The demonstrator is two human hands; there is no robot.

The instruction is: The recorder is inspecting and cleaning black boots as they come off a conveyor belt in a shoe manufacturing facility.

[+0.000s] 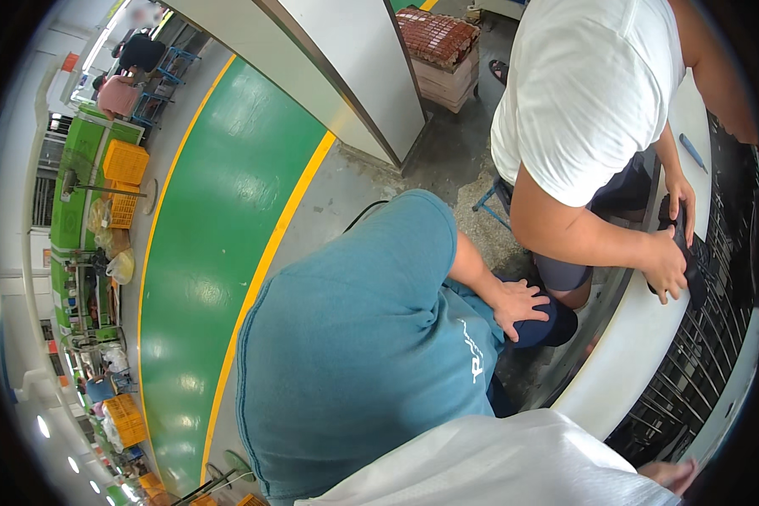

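Observation:
My left hand (pixel 671 475) shows only in part at the lower right, just past my white sleeve (pixel 497 464). Its fingers look loosely stretched and apart, beside the white ledge (pixel 628 371) and the dark wire rack (pixel 691 354); nothing shows in them. Out of view is my right hand. Farther along the ledge, a co-worker in a white shirt (pixel 590 93) has both hands on a black piece (pixel 693 274) whose kind I cannot make out. Between us, a person in a teal shirt (pixel 354 337) rests a hand (pixel 519 308) on a knee.
A blue-handled tool (pixel 692 152) lies on the far ledge. Behind the co-workers stands a pale pillar (pixel 363 76), near stacked boxes under a red-brown bundle (pixel 438 38). Leftward runs a green walkway (pixel 228 194) with yellow edges, then green machines and orange crates (pixel 126 162).

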